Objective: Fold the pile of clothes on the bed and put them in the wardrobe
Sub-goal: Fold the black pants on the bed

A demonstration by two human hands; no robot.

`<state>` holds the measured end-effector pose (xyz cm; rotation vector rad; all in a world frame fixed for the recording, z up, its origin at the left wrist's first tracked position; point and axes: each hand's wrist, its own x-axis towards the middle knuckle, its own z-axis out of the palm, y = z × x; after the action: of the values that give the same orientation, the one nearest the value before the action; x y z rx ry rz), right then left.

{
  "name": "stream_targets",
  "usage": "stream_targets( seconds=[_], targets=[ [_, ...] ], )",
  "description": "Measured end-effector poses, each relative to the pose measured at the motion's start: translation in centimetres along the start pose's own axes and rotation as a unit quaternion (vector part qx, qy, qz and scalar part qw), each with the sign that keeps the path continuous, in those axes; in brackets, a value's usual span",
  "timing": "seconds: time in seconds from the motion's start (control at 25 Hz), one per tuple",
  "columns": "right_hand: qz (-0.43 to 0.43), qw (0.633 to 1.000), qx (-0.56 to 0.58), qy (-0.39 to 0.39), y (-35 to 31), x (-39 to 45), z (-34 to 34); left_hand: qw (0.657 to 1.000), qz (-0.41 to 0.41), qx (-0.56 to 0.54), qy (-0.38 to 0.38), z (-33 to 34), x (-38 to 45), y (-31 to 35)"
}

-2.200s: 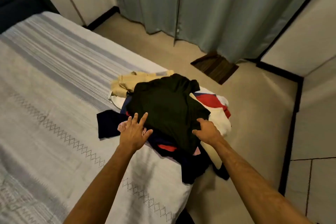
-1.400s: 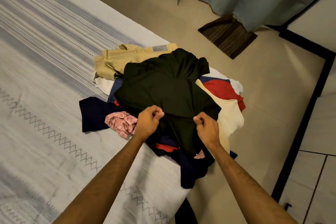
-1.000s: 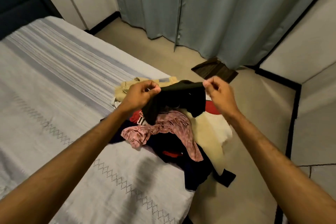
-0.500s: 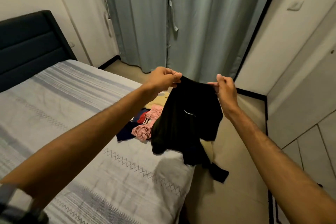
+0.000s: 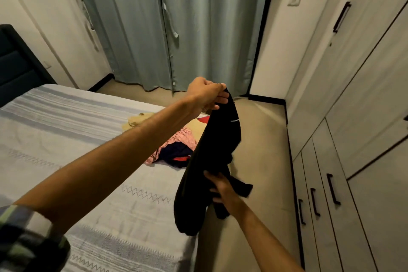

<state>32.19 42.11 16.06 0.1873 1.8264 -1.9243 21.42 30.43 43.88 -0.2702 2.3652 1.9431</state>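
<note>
Above the bed's (image 5: 92, 139) corner, toward one o'clock from the camera, a black garment (image 5: 212, 161) hangs in the air, clear of the mattress. At its top end, the left hand (image 5: 206, 95) pinches the fabric, fingers curled tight around a bunched edge, arm stretched out at full reach. Lower down, at about five o'clock from that grip, the right hand (image 5: 221, 187) presses into the hanging cloth with fingers spread; whether those fingers close around the fabric I cannot tell, since the cloth hides their tips. A thin pale line shows on the garment near its top.

Behind the garment, at roughly twelve o'clock, the rest of the clothes pile (image 5: 176, 146) lies on the bed near its edge: pink, navy, red and tan pieces heaped together. The bedcover is grey-white with stripes and a zigzag band. At three o'clock stands the wardrobe (image 5: 357, 117), its pale doors closed, dark handles showing. Grey-green curtains (image 5: 176, 28) hang at the far wall.
</note>
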Motion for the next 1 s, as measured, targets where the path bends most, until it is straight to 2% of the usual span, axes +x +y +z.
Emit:
stream_targets(
  seconds=[0.08, 0.16, 0.24, 0.36, 0.44, 0.52, 0.56, 0.64, 0.72, 0.8, 0.84, 0.88, 1.0],
  targets=[
    [0.0, 0.996, 0.082, -0.027, -3.4, 1.6, -2.2, 1.0, 0.014, -0.006, 0.01, 2.0, 0.1, 0.8],
    [-0.026, 0.994, 0.104, 0.023, -7.6, 1.9, -4.6, 0.999, 0.032, -0.018, 0.034, 3.1, 0.8, 1.9],
    [-0.049, 0.992, 0.092, 0.076, -11.5, 1.4, -8.3, 0.994, 0.042, -0.04, 0.09, 2.4, 2.4, 2.6],
    [-0.113, 0.989, 0.021, 0.092, -17.0, -0.3, -15.9, 0.982, 0.012, -0.056, 0.183, -0.7, 4.7, 1.5],
    [-0.175, 0.977, -0.046, 0.11, -21.1, -1.7, -20.5, 0.986, -0.055, -0.025, 0.153, -1.6, 5.1, -0.6],
    [-0.227, 0.958, -0.128, 0.118, -24.8, -2.6, -23.5, 0.99, -0.131, 0.024, 0.053, -0.9, 4.8, -2.8],
    [-0.236, 0.951, -0.174, 0.102, -26.3, -2.8, -24.5, 0.988, -0.144, 0.05, 0.019, 0.0, 4.6, -3.6],
    [-0.23, 0.929, -0.286, 0.043, -29.1, -3.3, -25.0, 0.994, -0.064, 0.087, -0.006, 2.5, 4.6, -4.3],
    [-0.225, 0.886, -0.406, -0.024, -30.5, -3.5, -23.8, 0.983, 0.113, 0.123, -0.074, 5.7, 4.4, -3.3],
    [-0.223, 0.841, -0.492, -0.038, -30.4, -3.1, -22.7, 0.923, 0.274, 0.19, -0.193, 9.8, 3.9, -2.1],
    [-0.233, 0.825, -0.515, -0.021, -30.2, -3.0, -22.6, 0.889, 0.329, 0.224, -0.227, 11.6, 3.8, -1.8],
    [-0.245, 0.815, -0.526, 0.004, -29.9, -2.9, -23.1, 0.869, 0.359, 0.246, -0.237, 12.8, 3.7, -1.5],
    [-0.256, 0.831, -0.489, 0.069, -28.5, -3.0, -26.0, 0.859, 0.368, 0.257, -0.245, 14.5, 3.5, -2.1]
  ],
)
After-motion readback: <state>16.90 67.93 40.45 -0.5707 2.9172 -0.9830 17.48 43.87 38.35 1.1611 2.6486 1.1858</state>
